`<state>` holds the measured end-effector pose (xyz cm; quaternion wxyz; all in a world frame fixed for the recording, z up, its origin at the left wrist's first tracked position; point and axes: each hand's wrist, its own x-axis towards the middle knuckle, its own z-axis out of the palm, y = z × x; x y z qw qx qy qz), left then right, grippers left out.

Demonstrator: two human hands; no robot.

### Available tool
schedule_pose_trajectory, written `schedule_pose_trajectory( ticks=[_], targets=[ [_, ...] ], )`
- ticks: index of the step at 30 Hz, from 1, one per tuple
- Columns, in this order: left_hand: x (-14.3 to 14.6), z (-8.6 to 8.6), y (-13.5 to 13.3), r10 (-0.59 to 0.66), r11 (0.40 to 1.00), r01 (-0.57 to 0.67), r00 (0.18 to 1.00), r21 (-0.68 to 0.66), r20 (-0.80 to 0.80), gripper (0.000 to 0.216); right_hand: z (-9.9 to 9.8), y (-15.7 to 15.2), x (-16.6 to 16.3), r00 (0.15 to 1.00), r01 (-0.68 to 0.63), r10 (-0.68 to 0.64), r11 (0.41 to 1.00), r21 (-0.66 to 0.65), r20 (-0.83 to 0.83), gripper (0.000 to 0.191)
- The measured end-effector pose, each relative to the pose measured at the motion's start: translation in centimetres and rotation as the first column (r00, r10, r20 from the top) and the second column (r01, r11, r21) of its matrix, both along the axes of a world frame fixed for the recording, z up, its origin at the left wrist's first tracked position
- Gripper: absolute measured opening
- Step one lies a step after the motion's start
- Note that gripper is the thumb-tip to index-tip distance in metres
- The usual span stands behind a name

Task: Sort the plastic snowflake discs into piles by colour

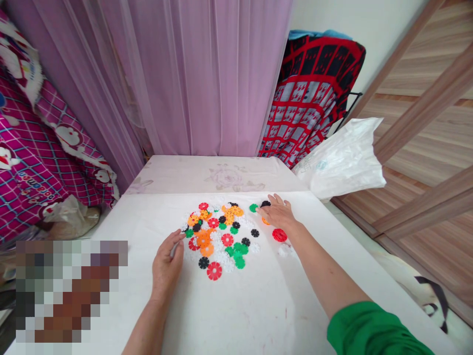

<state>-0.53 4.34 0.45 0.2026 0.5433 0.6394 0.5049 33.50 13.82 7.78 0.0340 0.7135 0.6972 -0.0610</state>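
Observation:
A loose pile of flat, notched plastic discs in orange, white, red, green and black lies mid-table, with an orange disc (207, 249) and a red disc (214, 270) near its front. At the pile's left edge is my left hand (170, 254), thumb apart from its bent fingers, nothing visible in it; a green disc (189, 233) lies by its fingertips. My right hand (277, 211) reaches out flat to the right of the pile, fingers spread. Beside its fingers are a green disc (253, 208) and a black disc (265, 203). It partly covers an orange disc (265, 221).
Red discs (280, 234) and white discs (285, 250) sit near my right forearm. A white plastic bag (343, 160) stands at the table's far right corner. Behind the white-covered table (229, 315) hangs a purple curtain (221, 79). Wooden doors (424, 148) are at right.

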Motion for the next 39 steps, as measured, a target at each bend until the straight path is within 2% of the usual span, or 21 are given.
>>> schedule_pose_trajectory(
  ticks=[3,11,16,19,22,27,32,39],
  targets=[
    [0.0,0.1,0.0,-0.005,1.000,0.005,1.000,0.001,0.003,0.030,0.1,-0.1,0.0,1.000,-0.006,0.006,1.000,0.003,-0.001,0.050],
    [0.1,0.0,-0.1,0.003,1.000,-0.003,1.000,0.002,0.019,0.029,1.0,-0.3,1.5,1.000,0.022,-0.021,0.989,0.143,-0.009,0.029],
    [0.1,0.0,0.0,-0.007,0.999,0.007,1.000,0.033,0.009,0.028,2.1,-1.8,1.1,0.988,0.022,0.020,0.963,0.270,-0.154,0.025],
    [0.1,0.0,0.0,-0.012,0.999,0.012,1.000,0.035,0.008,0.028,1.8,-3.5,-1.0,0.957,-0.034,0.099,0.972,0.231,-0.274,0.024],
    [0.1,-0.1,0.0,-0.009,0.999,0.008,1.000,0.035,0.024,0.028,0.6,-5.1,-3.6,0.936,-0.114,0.163,0.979,0.170,-0.312,0.022],
    [0.1,-0.3,0.1,-0.007,0.999,0.006,0.999,0.036,0.043,0.028,-1.3,-6.4,-6.3,0.952,-0.109,0.139,0.987,0.122,-0.273,0.024],
    [0.1,-0.2,0.2,-0.019,0.999,0.017,0.998,0.036,0.052,0.028,-1.8,-5.8,-7.2,0.970,-0.102,0.130,0.985,0.138,-0.206,0.028],
    [0.2,-0.5,0.2,-0.003,1.000,0.001,0.997,0.029,0.079,0.029,-1.7,-3.6,-7.9,0.965,-0.231,0.236,0.971,0.055,-0.115,0.037]
  ],
)
